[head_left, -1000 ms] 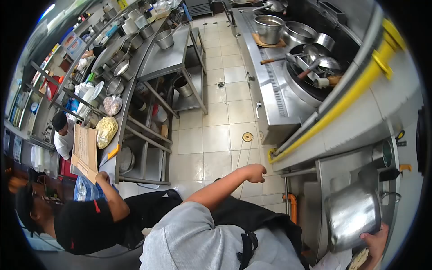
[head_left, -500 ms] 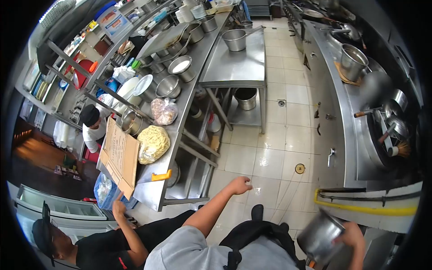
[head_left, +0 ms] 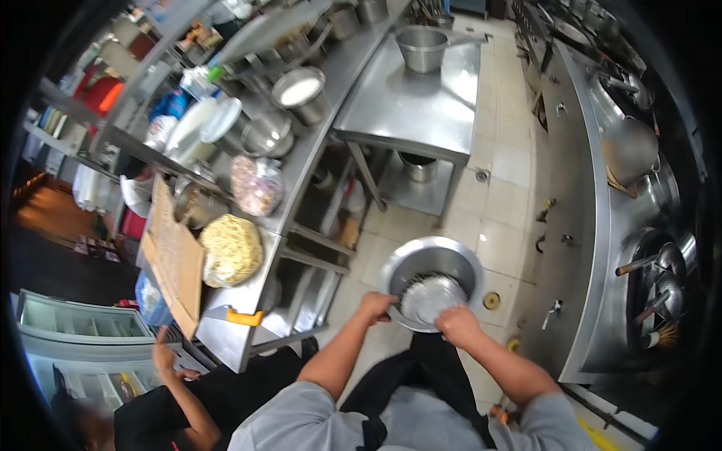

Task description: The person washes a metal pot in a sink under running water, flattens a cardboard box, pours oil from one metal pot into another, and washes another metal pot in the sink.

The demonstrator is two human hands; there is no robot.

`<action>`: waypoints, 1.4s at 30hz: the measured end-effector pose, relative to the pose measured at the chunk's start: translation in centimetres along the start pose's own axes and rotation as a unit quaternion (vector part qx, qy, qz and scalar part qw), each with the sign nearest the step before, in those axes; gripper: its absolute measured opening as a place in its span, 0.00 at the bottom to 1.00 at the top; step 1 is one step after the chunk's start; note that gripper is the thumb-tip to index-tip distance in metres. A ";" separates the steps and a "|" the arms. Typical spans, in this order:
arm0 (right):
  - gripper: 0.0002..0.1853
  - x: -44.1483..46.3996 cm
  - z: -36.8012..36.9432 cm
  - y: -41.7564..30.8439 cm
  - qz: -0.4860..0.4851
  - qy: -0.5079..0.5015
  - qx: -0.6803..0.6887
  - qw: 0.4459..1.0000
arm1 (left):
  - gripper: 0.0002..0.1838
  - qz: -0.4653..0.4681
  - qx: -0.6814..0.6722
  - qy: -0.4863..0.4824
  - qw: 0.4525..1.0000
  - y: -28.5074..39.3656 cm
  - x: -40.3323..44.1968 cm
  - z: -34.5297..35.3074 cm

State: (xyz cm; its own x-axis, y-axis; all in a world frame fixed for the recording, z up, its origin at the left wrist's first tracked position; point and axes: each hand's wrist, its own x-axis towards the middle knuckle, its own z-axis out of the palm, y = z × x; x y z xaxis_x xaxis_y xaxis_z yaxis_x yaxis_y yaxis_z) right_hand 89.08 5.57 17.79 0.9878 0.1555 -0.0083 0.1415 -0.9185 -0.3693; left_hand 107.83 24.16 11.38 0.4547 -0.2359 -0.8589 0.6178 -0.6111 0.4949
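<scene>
A round metal pot (head_left: 432, 282) is held over the tiled floor in front of my body, its open top facing me. My left hand (head_left: 376, 307) is closed on the pot's left rim. At the near right rim, my right hand (head_left: 458, 326) is closed on the pot too. The inside of the pot shows bare, shiny metal, slightly blurred. To the left, a yellow-handled knife (head_left: 242, 317) lies on the steel counter (head_left: 226, 342), near a bag of yellow noodles (head_left: 231, 250) and a flat cardboard piece (head_left: 174, 259).
A co-worker in black (head_left: 162, 413) is at the lower left, one hand near the cardboard. A steel table (head_left: 414, 105) ahead bears a saucepan (head_left: 422, 49). The stove (head_left: 583, 225) on the right holds pots and ladles. A second person in white is partly hidden behind the left counter.
The pot has moved from the lower right to in front of my body. My left hand has closed on its rim. The view has turned left, away from the sink.
</scene>
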 end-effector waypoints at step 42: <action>0.10 -1.2 -18.1 45.1 0.557 0.506 0.519 0.406 | 0.20 0.238 0.086 -0.199 0.947 47.6 1.2 20.6</action>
State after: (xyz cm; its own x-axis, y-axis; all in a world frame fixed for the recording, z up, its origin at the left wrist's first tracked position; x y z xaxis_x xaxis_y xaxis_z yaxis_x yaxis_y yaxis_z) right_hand 95.48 -42.62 17.96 -0.0037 -0.8576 -0.5143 -0.0138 0.5143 -0.8575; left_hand 124.58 -20.77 31.16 0.3560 -0.7606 -0.5429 0.2748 -0.4700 0.8388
